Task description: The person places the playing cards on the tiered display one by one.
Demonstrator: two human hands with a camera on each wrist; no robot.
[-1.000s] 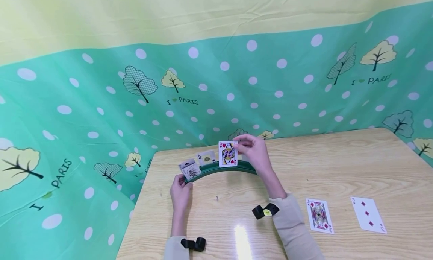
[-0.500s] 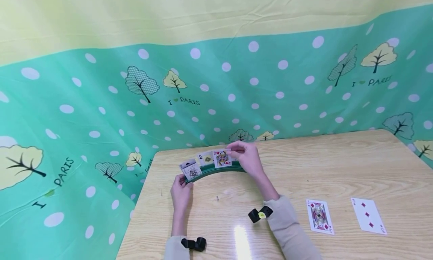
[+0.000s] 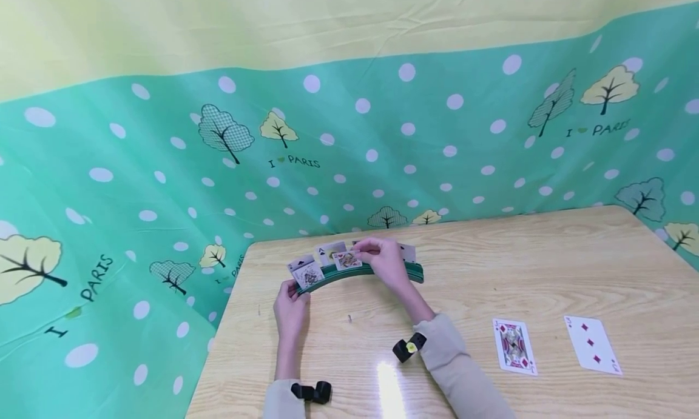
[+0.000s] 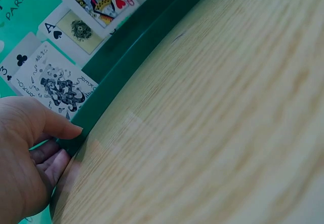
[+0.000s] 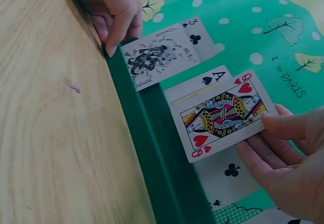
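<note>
A curved green card holder (image 3: 349, 273) stands on the wooden table. My left hand (image 3: 290, 310) grips its left end between thumb and fingers. My right hand (image 3: 384, 264) pinches a queen of hearts (image 5: 223, 115) by its edge, thumb on the face and fingers behind. The queen is tilted and partly covers an ace of spades (image 4: 63, 31) in the holder; whether its lower edge touches the slot I cannot tell. Near the left hand, a joker (image 4: 55, 84) stands in front of a three of clubs (image 5: 202, 37). Another clubs card (image 5: 228, 178) is partly hidden behind the queen.
On the right of the table (image 3: 469, 273) a jack of diamonds (image 3: 515, 347) and a three of diamonds (image 3: 592, 344) lie face up. A green and yellow printed cloth (image 3: 349, 122) hangs behind and to the left of the table.
The right hand has carried the queen of hearts leftward and down, from mid-holder to in front of the ace, and tilted it back. The left hand stays at the holder's end.
</note>
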